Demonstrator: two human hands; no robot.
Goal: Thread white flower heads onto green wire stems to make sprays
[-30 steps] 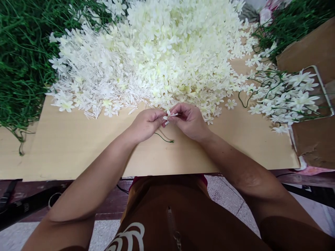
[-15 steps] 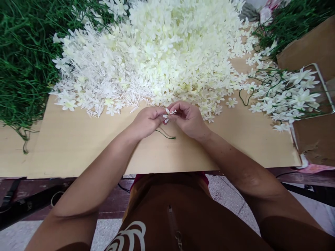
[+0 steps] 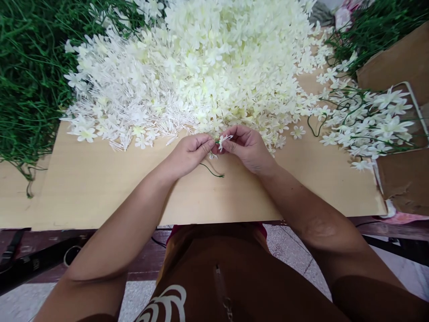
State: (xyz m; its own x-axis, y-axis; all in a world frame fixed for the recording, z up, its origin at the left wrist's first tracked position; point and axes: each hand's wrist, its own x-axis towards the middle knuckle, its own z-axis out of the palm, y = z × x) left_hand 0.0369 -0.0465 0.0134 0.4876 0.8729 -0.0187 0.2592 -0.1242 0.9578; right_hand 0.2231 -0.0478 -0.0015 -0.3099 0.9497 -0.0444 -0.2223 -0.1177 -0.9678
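Observation:
Between my thumb and fingers, my left hand point(image 3: 191, 154) pinches a thin green plastic stem point(image 3: 212, 171), whose free end curves out below the hand. My right hand point(image 3: 247, 147) is closed on a small white artificial flower point(image 3: 225, 141) at the stem's tip. The fingertips of both hands almost meet. A second white bloom point(image 3: 212, 155) peeks out beneath them, and its attachment is hidden. A large heap of loose white flowers point(image 3: 234, 76) lies just beyond my hands.
Tangled green stems point(image 3: 33, 80) are piled at the left. On the right, white flowers on green stems point(image 3: 378, 120) rest by a metal wire frame point(image 3: 417, 112) and brown cardboard point(image 3: 402, 179). The tan board point(image 3: 110, 188) ends close to my body.
The right hand has shifted slightly right, and the flower in it has turned sideways. A bit of green stem now shows between the hands. The left hand has hardly moved.

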